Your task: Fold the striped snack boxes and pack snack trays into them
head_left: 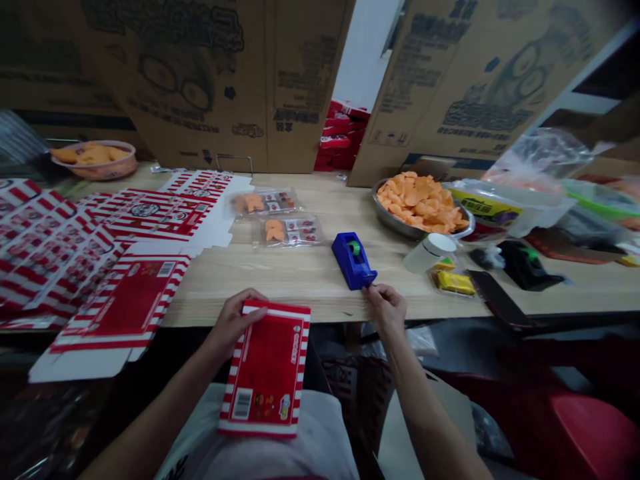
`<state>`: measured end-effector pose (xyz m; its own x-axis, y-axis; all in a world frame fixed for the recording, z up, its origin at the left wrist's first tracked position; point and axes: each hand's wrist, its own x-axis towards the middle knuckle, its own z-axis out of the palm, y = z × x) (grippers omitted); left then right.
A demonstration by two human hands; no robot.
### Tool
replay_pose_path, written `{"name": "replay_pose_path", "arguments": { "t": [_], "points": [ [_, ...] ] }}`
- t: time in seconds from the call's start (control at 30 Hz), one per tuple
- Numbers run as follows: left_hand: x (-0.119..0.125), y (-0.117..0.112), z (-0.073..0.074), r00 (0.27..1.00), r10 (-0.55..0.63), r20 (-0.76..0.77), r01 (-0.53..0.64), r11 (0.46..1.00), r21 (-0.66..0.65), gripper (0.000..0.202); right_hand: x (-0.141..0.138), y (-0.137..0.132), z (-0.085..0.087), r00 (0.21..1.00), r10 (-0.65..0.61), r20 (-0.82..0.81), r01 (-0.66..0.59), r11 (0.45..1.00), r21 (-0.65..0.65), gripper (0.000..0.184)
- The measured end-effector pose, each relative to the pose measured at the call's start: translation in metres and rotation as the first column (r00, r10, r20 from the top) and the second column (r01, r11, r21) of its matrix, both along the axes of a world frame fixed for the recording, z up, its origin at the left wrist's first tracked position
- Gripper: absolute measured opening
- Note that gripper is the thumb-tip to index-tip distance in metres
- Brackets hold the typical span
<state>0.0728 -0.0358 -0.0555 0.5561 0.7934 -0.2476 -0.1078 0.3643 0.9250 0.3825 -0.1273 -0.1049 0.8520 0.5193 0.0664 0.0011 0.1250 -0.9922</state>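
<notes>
- Our left grip [233, 323] is pressed around the top edge of a red-and-white striped box [265, 370]; the box stands tilted over our lap, its lower end seemingly resting against our white shirt [260, 433], which would take some of its weight.
- Our right grip [386, 308] reaches over the table's front edge, its fingers [373, 291] loosely bunched at the end of a blue tape dispenser [353, 260]. We cannot tell whether they pinch a strip of tape or only touch the dispenser.
- The dispenser sits on the table [280, 280] just ahead of our right grip, apparently placed for a short reach.
- Flat striped cartons [65, 257] overlap on the left of the table, with one [120, 307] nearest us, as if stacked close to our left side for easy picking.
- Two clear packets of orange snacks [265, 203] lie side by side beyond the box, in the open middle of the table.
- A metal bowl of orange chips [420, 207] stands to the right, with a white tub [430, 253] and a black tape dispenser [523, 263] nearby.
- Cardboard sheets [175, 87] stand upright along the far side.
</notes>
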Motion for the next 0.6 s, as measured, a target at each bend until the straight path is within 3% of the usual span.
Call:
{"name": "replay_pose_path", "arguments": {
  "t": [0.1, 0.17, 0.2, 0.23, 0.27, 0.33, 0.4, 0.43, 0.5, 0.6],
  "points": [
    [0.000, 0.016, 0.015, 0.994, -0.103, -0.037, 0.107, 0.986, 0.130, 0.026, -0.011, -0.004, 0.011, 0.997, 0.081, -0.013, -0.081, 0.996, -0.032, 0.030],
    [0.001, 0.027, 0.023, 0.969, -0.225, -0.106, 0.242, 0.949, 0.203, 0.023, -0.026, -0.003, 0.030, 0.952, 0.303, 0.034, -0.298, 0.949, -0.104, 0.027],
    [0.002, 0.031, 0.026, 0.947, -0.288, -0.143, 0.314, 0.924, 0.218, 0.022, -0.035, -0.001, 0.042, 0.879, 0.471, 0.077, -0.455, 0.875, -0.165, 0.025],
    [0.004, 0.035, 0.028, 0.920, -0.350, -0.175, 0.383, 0.897, 0.220, 0.022, -0.045, 0.004, 0.055, 0.748, 0.652, 0.123, -0.614, 0.751, -0.243, 0.025],
    [0.006, 0.038, 0.029, 0.892, -0.407, -0.198, 0.445, 0.870, 0.212, 0.021, -0.055, 0.011, 0.067, 0.570, 0.806, 0.158, -0.740, 0.588, -0.327, 0.025],
    [0.010, 0.042, 0.029, 0.837, -0.496, -0.232, 0.539, 0.820, 0.194, 0.021, -0.073, 0.027, 0.088, 0.199, 0.964, 0.178, -0.845, 0.261, -0.467, 0.025],
    [0.014, 0.043, 0.027, 0.800, -0.544, -0.255, 0.592, 0.785, 0.184, 0.020, -0.088, 0.043, 0.099, -0.062, 0.985, 0.160, -0.828, 0.039, -0.559, 0.021],
    [0.015, 0.043, 0.026, 0.791, -0.555, -0.257, 0.604, 0.777, 0.179, 0.019, -0.094, 0.050, 0.100, -0.138, 0.980, 0.146, -0.801, -0.023, -0.598, 0.019],
    [0.015, 0.043, 0.025, 0.790, -0.562, -0.244, 0.606, 0.774, 0.181, 0.018, -0.104, 0.058, 0.098, -0.195, 0.972, 0.135, -0.724, -0.049, -0.688, 0.016],
    [0.012, 0.045, 0.025, 0.801, -0.563, -0.201, 0.597, 0.778, 0.198, 0.017, -0.114, 0.062, 0.092, -0.109, 0.977, 0.184, -0.563, 0.092, -0.821, 0.020]
  ]
}}
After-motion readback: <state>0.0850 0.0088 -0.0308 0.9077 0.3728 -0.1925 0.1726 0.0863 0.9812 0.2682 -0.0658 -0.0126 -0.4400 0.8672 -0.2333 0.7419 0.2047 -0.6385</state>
